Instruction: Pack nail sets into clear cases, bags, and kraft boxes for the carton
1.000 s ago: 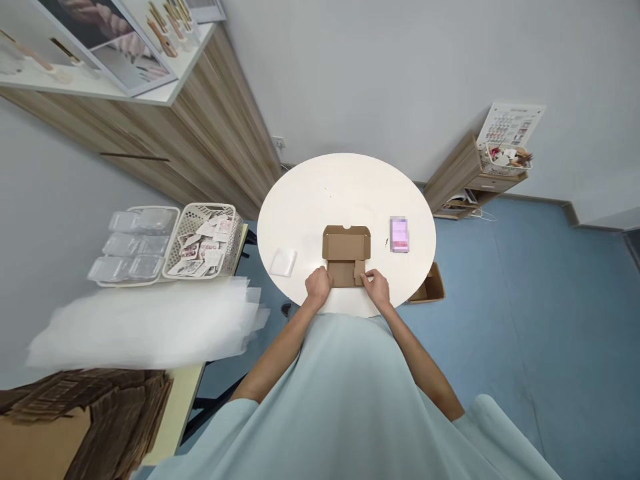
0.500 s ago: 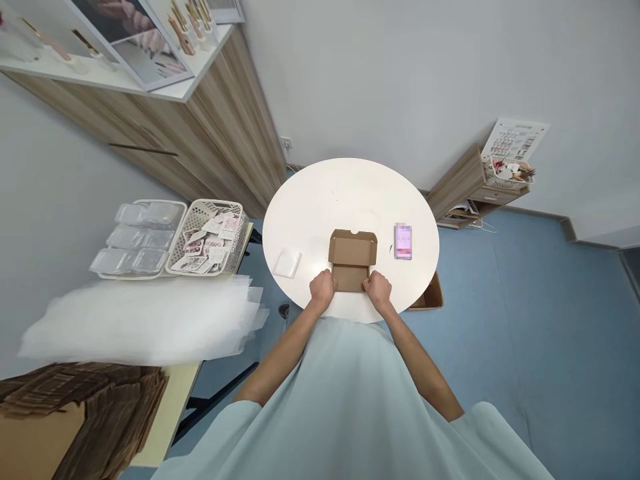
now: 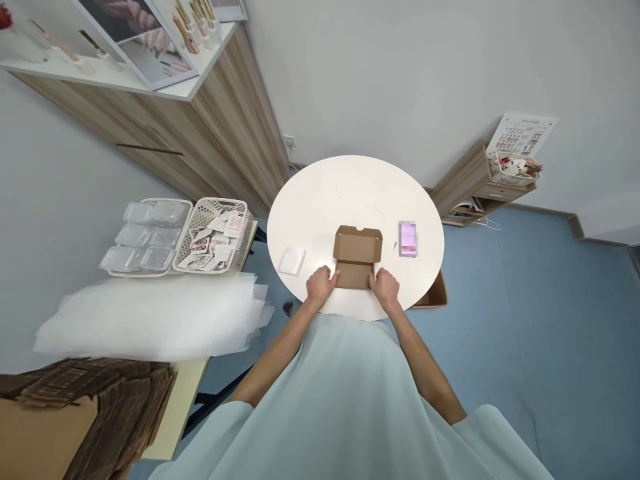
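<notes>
A small brown cardboard box point(image 3: 354, 275) lies on the round white table point(image 3: 360, 187), its lid raised and tilted toward the far side. My left hand point(image 3: 321, 287) is closed at the box's left wall, thumb toward the inside. At the opposite wall, my right hand point(image 3: 385, 288) is closed in the same way, with its thumb at the front right corner. The inside of the box shows bare cardboard. A folded clear plastic piece point(image 3: 292, 261) lies left of my left hand, and a phone point(image 3: 408, 239) with a pink screen is beyond my right hand.
On the left side table point(image 3: 173, 413) are a basket of printed cards point(image 3: 214, 237), a basket of clear plastic cases point(image 3: 147, 237), a stack of white translucent sheets point(image 3: 150, 317) and flattened cardboard point(image 3: 120, 420). An open carton point(image 3: 434, 293) stands under the table's right side.
My hands have loosened slightly and spread a little at the box's side walls, with the thumbs now showing more. The whole view has shifted slightly; the box stays open.
</notes>
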`<state>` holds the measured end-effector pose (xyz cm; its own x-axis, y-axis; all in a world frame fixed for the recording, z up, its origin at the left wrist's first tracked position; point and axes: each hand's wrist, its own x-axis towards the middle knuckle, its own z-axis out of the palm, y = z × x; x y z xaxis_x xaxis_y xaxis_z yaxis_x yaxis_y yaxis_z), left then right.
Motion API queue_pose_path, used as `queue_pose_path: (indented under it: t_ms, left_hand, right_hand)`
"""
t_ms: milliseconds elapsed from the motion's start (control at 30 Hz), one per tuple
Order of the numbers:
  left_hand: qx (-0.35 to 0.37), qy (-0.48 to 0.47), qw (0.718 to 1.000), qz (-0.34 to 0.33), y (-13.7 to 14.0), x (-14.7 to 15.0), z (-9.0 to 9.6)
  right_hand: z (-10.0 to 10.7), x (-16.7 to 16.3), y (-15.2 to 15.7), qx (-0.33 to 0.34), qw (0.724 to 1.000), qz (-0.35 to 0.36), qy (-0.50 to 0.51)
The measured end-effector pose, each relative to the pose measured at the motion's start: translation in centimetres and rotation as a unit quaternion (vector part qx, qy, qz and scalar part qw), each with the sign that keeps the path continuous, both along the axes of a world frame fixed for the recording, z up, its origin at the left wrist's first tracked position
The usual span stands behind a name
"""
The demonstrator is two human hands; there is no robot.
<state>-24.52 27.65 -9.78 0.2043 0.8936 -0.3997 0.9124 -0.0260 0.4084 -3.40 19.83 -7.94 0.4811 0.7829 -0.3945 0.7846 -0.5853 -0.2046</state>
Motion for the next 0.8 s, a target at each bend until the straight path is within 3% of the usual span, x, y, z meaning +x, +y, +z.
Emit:
queue_pose_path:
  t_ms: [167, 267, 367, 467, 567, 800]
  left_hand:
    - [0.113, 0.045, 0.984, 0.130, 3.9, -5.9, -0.2]
    - [0.087, 0.102, 0.973, 0.187, 5.8, -8.4, -0.6]
    - [0.056, 0.121, 0.971, 0.198, 6.3, -9.2, -1.1]
    - [0.081, 0.124, 0.969, 0.198, 5.8, -8.7, -1.4]
    - [0.095, 0.085, 0.972, 0.198, 5.3, -8.3, -1.4]
    - [0.082, -0.113, 0.964, 0.227, 4.9, -9.6, -1.0]
  right_hand:
    - [1.6, 0.7, -1.9, 0.037, 0.998, -0.034, 0.031]
    - [2.2, 0.7, -2.9, 0.054, 0.996, -0.042, 0.054]
    - [2.4, 0.6, -3.4, 0.074, 0.994, -0.045, 0.068]
    - [2.6, 0.5, -3.6, 0.088, 0.992, -0.049, 0.072]
    - [3.0, 0.5, -3.6, 0.107, 0.990, -0.050, 0.077]
    - [4.4, 0.7, -3.2, 0.162, 0.978, -0.058, 0.116]
